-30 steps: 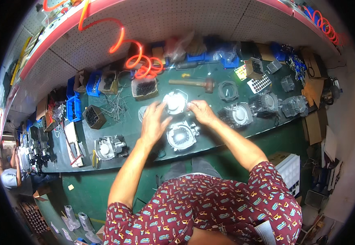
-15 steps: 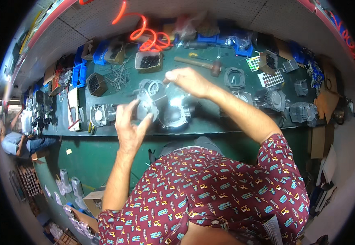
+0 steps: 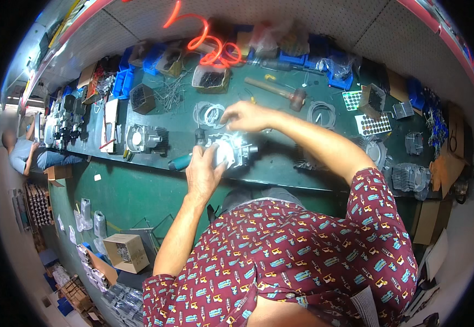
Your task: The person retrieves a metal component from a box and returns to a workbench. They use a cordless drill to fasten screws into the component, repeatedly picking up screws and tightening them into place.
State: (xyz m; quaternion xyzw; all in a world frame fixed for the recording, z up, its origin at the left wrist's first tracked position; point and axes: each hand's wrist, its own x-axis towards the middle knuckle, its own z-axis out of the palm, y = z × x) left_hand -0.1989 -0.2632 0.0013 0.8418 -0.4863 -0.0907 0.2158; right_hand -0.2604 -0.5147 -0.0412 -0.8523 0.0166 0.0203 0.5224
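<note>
The left hand (image 3: 204, 170) clamps around a finned metal engine cylinder (image 3: 231, 151) on the green workbench (image 3: 280, 163); the right hand (image 3: 246, 115) hovers above it, fingers loosely curled. The casting looks heavy, rigid and sharp-finned, best gripped by its solid body. A hammer (image 3: 280, 92) lies beyond.

This is a workshop, an assembly bench for small engines. A long green workbench (image 3: 139, 191) runs across the scene, strewn with finned metal engine cylinders (image 3: 145, 139), ring gaskets (image 3: 322, 113) and a mallet (image 3: 280, 92). Blue parts bins (image 3: 122, 84) line the far edge under a pegboard wall (image 3: 302, 27), where an orange coiled air hose (image 3: 215, 49) hangs. Cardboard boxes (image 3: 125, 252) of parts sit on the floor at near left.
</note>
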